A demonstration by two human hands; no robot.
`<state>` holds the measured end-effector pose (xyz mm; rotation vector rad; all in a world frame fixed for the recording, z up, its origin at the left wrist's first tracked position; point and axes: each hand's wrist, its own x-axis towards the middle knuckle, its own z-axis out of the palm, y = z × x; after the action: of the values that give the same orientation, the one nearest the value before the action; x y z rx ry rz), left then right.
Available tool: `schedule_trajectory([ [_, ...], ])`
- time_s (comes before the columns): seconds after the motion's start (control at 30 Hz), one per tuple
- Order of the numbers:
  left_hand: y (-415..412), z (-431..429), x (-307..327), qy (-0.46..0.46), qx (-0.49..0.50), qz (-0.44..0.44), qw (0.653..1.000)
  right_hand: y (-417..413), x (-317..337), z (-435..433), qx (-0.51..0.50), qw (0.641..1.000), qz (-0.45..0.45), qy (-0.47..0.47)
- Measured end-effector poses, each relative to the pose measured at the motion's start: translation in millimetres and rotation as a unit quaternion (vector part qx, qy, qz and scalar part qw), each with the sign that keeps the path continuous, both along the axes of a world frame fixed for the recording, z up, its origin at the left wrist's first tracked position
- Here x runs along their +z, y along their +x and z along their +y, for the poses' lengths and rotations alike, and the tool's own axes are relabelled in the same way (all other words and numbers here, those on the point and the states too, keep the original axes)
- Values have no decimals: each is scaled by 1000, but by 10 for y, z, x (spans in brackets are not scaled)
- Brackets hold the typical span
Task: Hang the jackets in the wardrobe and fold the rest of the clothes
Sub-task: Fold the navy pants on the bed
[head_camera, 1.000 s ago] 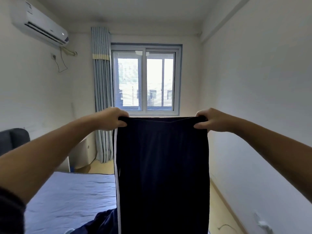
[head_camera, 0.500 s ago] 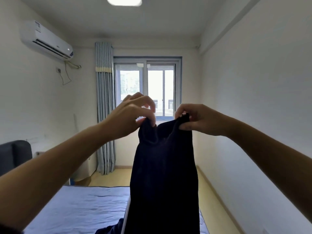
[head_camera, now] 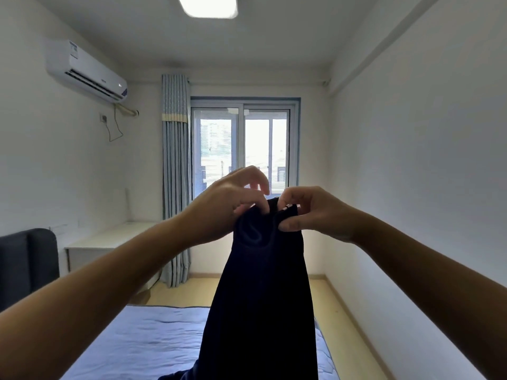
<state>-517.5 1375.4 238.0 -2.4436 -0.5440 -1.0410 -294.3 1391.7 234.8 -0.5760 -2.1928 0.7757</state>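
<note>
Left hand [head_camera: 233, 204] and right hand [head_camera: 315, 212] each pinched top edge of dark garment [head_camera: 263, 297], corners meeting, cloth hanging over bed [head_camera: 137, 346]. Judged: lengthwise fold formed; cross folds, laying down, all else pending.

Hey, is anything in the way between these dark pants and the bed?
Nothing visible does. The left hand and right hand pinch the pants at the top, and they hang right above the bed. Some dark cloth lies at the bed's near edge.
</note>
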Motion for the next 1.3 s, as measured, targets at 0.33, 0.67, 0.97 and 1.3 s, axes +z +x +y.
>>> schedule_trajectory([
  [0.33, -229, 21, -167, -165, 170, 83, 968, 118, -122, 56, -131, 989, 43, 60],
  [0.67, -219, 132, -98, -146, 66, 28, 987, 324, -192, -13, -129, 917, -135, 353],
  [0.97, -163, 203, -83, -141, 44, 71, 986, 358, -368, -47, -103, 926, -126, 341],
  [1.3, -178, 260, -46, -168, 43, 113, 978, 361, -507, 38, -59, 943, -172, 279],
])
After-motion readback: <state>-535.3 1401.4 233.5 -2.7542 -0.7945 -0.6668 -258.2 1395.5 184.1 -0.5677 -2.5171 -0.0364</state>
